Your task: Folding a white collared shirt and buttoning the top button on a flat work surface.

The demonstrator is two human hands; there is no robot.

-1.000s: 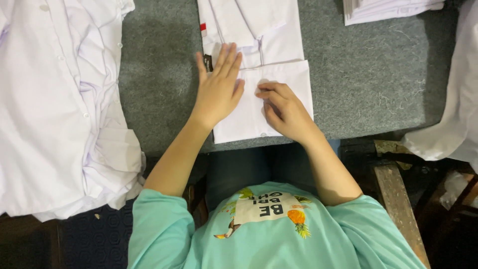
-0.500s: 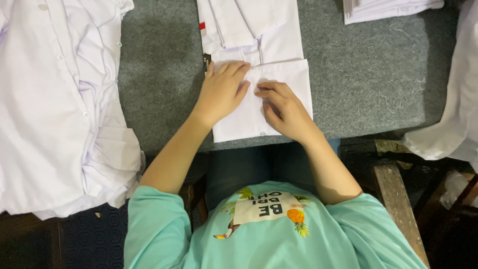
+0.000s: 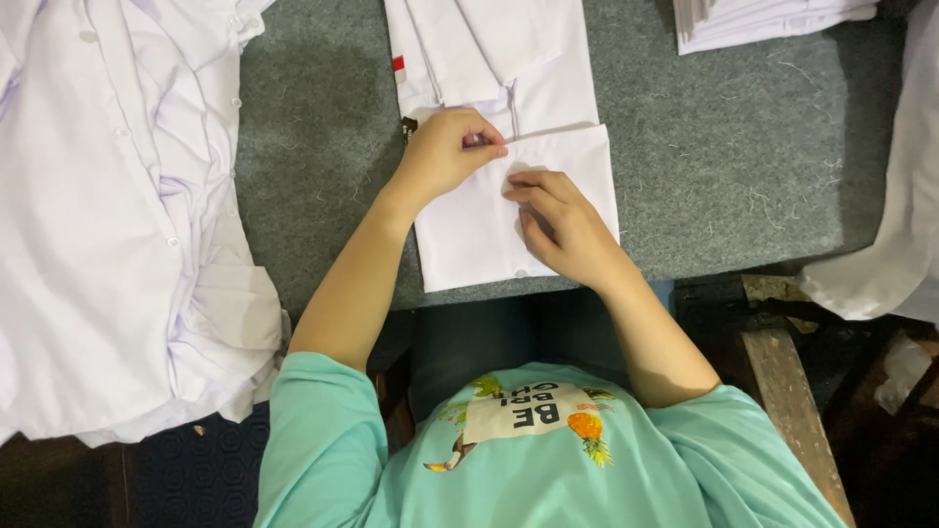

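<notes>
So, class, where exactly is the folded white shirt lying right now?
In the head view, the folded white shirt lies at the near edge of the grey table, centre frame, under the left hand and right hand.

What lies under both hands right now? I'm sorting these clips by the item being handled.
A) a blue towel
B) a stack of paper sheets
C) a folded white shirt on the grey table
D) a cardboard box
C: the left hand and the right hand both rest on a folded white shirt lying on the grey table.
</notes>
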